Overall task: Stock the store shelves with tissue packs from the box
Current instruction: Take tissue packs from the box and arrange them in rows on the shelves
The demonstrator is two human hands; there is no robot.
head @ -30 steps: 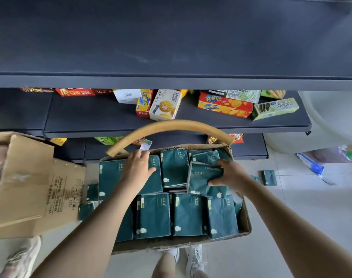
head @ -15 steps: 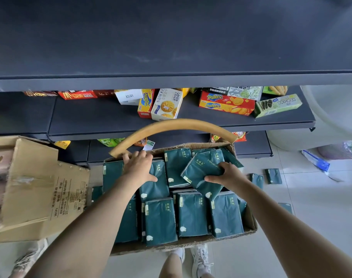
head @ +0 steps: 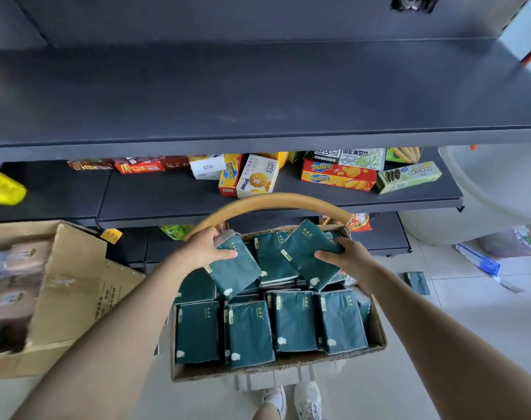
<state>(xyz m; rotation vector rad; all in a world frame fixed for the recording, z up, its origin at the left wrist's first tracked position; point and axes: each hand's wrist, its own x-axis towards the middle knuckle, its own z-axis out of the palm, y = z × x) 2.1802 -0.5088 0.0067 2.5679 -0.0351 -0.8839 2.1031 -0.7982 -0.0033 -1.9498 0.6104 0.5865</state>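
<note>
Head view: dark-green plastic-wrapped tissue packs [head: 294, 322] fill the cardboard box [head: 273, 365] in rows, left hand [head: 203, 253] curled round one tilted pack [head: 240, 271], right hand [head: 346, 257] gripping another pack [head: 303, 253], both packs just above the box.

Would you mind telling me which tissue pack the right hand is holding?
The tilted tissue pack at the far right of the box: the right hand grips its edge, holding it above the flat rows.

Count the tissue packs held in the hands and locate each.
2. The left hand grips the left pack, tilted over the left rear of the box; the right hand grips the right pack over its right rear. More packs in it may be hidden.
</note>
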